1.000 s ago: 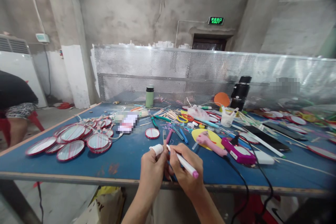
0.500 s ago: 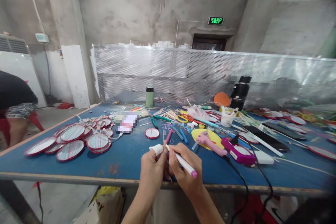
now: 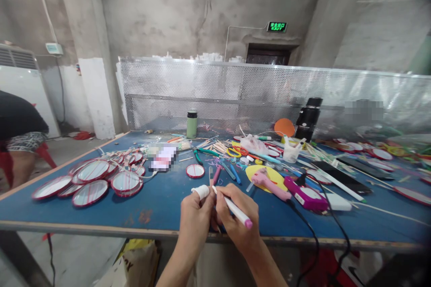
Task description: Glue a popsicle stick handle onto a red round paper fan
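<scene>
My left hand (image 3: 195, 217) is closed round a small white cylinder (image 3: 202, 191) and a thin flat stick that rises from my fingers, near the front edge of the blue table (image 3: 101, 215). My right hand (image 3: 239, 220) pinches a white marker (image 3: 235, 210) with a pink end, and its tip rests against the stick held in my left hand. Both hands touch each other just above the table's front edge.
A pile of round red-rimmed mirrors (image 3: 97, 177) lies at the left. A pink glue gun (image 3: 269, 184), scissors (image 3: 237, 150), sticks, a green bottle (image 3: 191, 124) and a black bottle (image 3: 308, 119) crowd the middle and right. Another person (image 3: 20, 134) bends at the far left.
My right hand and the marker shifted very slightly to the left. Otherwise nothing has visibly moved.
</scene>
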{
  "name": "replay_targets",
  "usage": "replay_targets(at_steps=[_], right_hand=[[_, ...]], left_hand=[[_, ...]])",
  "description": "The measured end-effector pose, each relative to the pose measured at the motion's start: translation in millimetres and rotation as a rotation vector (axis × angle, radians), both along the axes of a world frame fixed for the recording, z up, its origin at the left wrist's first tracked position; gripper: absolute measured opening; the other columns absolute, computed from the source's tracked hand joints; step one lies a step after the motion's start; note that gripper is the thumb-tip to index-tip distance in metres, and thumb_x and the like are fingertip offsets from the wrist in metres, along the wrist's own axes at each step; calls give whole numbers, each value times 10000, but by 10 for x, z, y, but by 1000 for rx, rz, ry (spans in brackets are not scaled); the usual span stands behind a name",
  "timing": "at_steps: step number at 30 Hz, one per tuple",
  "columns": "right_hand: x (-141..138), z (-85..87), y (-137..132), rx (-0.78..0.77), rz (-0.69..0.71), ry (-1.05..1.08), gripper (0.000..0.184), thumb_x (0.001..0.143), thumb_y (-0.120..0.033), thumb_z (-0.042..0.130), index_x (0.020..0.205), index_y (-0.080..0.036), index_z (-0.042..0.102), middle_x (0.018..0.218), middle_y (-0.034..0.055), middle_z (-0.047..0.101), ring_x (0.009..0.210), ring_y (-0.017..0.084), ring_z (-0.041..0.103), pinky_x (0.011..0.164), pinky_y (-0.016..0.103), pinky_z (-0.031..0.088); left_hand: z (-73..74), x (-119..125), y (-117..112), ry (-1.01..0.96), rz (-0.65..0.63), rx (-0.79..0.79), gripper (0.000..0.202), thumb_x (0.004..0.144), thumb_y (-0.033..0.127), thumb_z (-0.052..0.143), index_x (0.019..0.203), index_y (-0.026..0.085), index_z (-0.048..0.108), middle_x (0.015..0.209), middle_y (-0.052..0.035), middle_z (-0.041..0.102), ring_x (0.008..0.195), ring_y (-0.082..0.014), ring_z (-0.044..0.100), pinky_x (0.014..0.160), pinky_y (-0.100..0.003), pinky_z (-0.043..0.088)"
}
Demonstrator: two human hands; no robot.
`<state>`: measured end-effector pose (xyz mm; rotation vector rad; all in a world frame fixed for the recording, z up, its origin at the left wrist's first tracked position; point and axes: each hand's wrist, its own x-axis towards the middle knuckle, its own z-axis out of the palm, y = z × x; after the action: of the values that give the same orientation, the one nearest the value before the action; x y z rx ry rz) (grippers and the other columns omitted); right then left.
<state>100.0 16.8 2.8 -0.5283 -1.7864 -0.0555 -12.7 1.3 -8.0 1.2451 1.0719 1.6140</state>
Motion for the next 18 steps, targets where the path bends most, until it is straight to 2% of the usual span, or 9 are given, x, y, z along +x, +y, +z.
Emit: replay_targets(at_steps=[18], right_hand=[[-3, 0, 12, 5, -26, -12, 126, 932, -112, 537, 924, -183, 640, 730, 8, 647, 637, 124, 624, 615, 234, 482]], left_hand=[[1, 5, -26, -27, 2, 8, 420, 809, 547, 652, 665, 155, 606, 460, 36, 550, 359, -101, 480, 355, -186, 390]])
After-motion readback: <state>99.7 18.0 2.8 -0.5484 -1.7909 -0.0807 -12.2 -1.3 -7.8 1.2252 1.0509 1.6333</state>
